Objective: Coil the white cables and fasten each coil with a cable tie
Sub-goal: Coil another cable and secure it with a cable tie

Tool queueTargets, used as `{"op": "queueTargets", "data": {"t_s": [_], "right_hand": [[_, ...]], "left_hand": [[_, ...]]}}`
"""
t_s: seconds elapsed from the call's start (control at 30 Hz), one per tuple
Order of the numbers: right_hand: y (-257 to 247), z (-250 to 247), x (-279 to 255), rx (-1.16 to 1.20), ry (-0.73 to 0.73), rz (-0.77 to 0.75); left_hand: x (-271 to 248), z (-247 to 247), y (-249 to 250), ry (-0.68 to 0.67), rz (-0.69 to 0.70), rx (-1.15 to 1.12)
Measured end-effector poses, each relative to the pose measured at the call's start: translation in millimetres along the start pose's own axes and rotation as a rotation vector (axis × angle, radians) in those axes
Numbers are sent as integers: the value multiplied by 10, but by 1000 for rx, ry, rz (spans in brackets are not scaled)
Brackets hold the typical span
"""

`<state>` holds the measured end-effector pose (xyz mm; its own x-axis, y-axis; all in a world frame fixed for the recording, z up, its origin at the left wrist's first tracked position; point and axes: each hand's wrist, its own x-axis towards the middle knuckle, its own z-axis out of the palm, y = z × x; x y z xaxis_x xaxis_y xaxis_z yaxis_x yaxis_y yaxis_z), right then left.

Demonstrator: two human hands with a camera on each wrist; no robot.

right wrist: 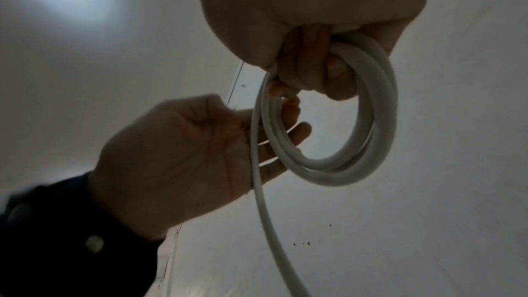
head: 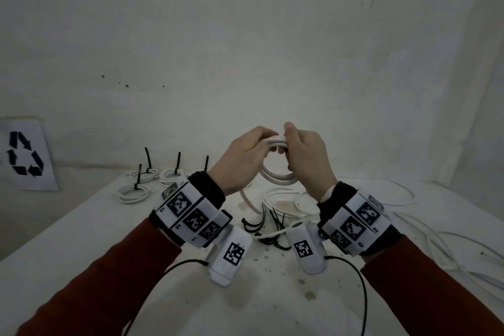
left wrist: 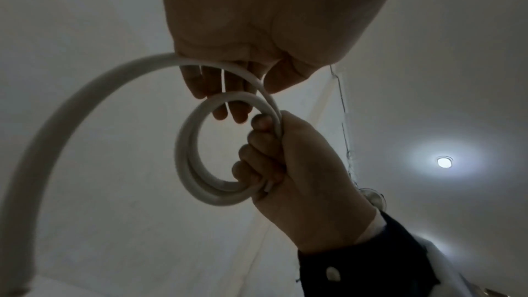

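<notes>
Both hands are raised above the table (head: 81,240) with a white cable between them. My right hand (head: 287,144) grips the top of a small coil (head: 275,176) of two or three loops, fingers curled through it (right wrist: 314,69). My left hand (head: 266,139) holds the running cable just left of the coil, and the strand passes between its thumb and fingers (left wrist: 245,96). The tail (head: 248,199) drops from the left hand to the table. In the right wrist view the coil (right wrist: 380,121) hangs below the right fist, and the tail crosses the left hand's fingers (right wrist: 274,125).
Three tied coils with upright black ties lie at the back left (head: 136,191). Loose black cable ties (head: 270,224) lie under my wrists. More loose white cable (head: 354,199) spreads over the right side. A recycling sign (head: 24,155) hangs on the left wall.
</notes>
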<state>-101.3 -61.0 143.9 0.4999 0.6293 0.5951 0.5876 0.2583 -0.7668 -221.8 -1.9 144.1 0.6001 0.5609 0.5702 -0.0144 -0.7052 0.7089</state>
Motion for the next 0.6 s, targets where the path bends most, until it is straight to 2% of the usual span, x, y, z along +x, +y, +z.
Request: {"op": "queueTargets", "data": {"t_s": [0.13, 0.23, 0.37, 0.43, 0.5, 0.6], "right_hand": [[-15, 60, 23, 80, 65, -16], [-10, 38, 3, 182, 6, -6], [122, -102, -34, 330, -59, 29], [302, -171, -84, 413, -12, 116], [451, -150, -219, 555, -32, 224], [496, 8, -435, 788, -133, 261]], "left_hand": [[23, 51, 31, -10, -78, -9], [47, 57, -9, -5, -98, -142], [93, -40, -123, 172, -126, -308], [132, -117, -145, 285, -139, -499], [174, -170, -129, 374, -140, -671], [212, -136, -95, 406, -125, -830]]}}
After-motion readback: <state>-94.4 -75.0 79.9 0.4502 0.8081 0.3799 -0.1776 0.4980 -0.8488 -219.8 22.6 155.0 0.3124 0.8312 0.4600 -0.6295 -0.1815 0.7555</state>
